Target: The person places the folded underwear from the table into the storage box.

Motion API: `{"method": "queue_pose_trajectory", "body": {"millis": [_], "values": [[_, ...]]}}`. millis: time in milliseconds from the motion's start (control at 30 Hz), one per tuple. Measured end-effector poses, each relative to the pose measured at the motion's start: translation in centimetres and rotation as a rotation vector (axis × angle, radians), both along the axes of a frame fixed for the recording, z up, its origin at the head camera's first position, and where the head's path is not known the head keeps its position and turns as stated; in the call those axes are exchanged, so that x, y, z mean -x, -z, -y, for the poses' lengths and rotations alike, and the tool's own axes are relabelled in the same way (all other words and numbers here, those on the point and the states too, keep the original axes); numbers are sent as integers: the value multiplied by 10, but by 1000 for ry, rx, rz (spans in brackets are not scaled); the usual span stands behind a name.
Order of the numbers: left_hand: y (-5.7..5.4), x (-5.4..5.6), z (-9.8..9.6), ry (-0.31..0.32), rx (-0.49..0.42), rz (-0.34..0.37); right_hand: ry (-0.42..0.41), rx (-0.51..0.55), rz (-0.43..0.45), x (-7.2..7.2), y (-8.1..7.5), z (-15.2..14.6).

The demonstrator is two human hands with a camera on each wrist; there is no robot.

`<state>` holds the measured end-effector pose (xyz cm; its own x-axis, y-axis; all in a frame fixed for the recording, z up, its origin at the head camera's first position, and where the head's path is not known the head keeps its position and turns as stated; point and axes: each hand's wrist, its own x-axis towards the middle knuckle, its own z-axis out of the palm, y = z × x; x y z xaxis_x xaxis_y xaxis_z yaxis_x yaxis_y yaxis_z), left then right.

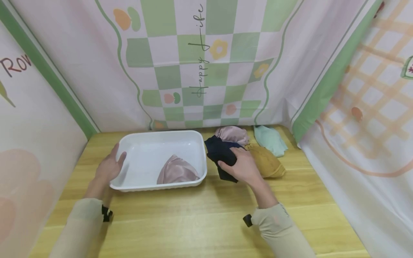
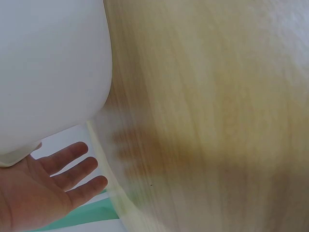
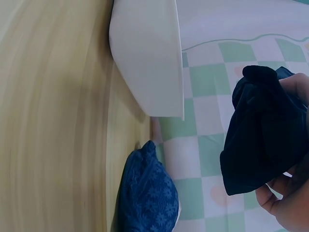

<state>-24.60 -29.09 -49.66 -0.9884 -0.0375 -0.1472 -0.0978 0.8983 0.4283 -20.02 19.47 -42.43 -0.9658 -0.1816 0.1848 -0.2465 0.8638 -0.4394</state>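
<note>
My right hand (image 1: 242,165) grips a folded piece of black cloth (image 3: 260,135), lifted above the table to the right of the tray. Below it lies a dark blue patterned cloth (image 3: 149,193), mostly covered in the head view. The left hand (image 1: 109,167) holds the left rim of a white plastic tray (image 1: 138,186), thumb over the rim; three fingers extend outside it in the left wrist view. Inside the tray, at the front right, sits a shiny pink cloth (image 1: 177,170).
To the right of the tray lie another pink cloth (image 1: 233,134), a mustard cloth (image 1: 266,161) and a mint cloth (image 1: 270,139). Printed curtains (image 1: 219,77) stand behind the wooden table (image 1: 180,222) and on both sides.
</note>
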Motion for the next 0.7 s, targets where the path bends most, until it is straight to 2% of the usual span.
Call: {"method": "queue_pose_trajectory", "body": {"millis": [400, 700], "values": [[-1, 0, -1, -11, 0, 7, -59, 18, -85, 12, -4, 15], [1, 1, 0, -13, -1, 15, -90, 14, -57, 16, -8, 27]]}}
